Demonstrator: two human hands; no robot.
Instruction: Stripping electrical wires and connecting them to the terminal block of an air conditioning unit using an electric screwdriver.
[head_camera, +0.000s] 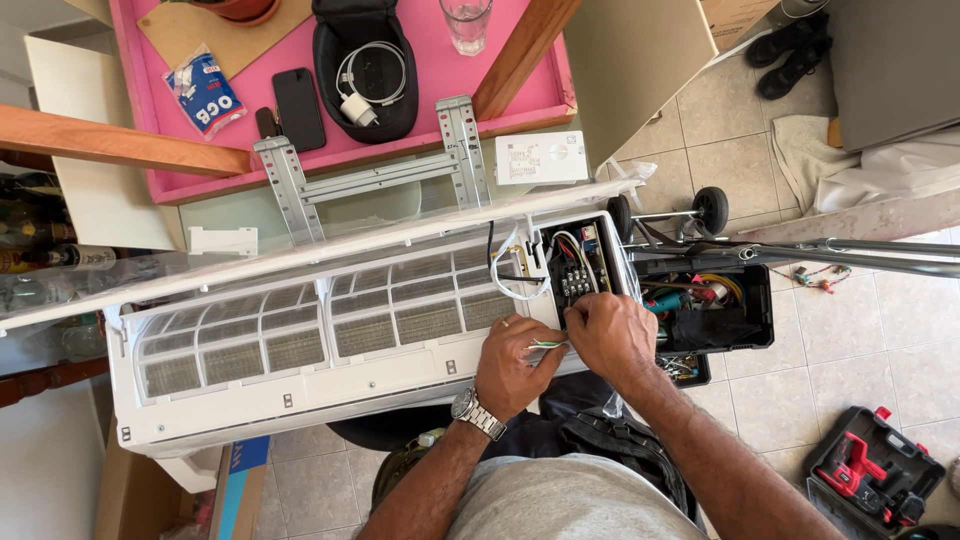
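White air-conditioner unit (300, 385) with grid-patterned filters (330, 325); green-and-white wires (547, 344); pink tabletop (500, 40); black phone (298, 108).

The person wears a grey short-sleeved shirt (560, 505), seen at the near edge, which leaves both forearms bare. A silver metal wristwatch (476, 411) with a link band circles the left wrist. A ring (505, 322) sits on one of the fingers of the left hand (515, 360). The right hand (612, 335) wears nothing.

Blue-white packet (203, 96); black phone (298, 108).
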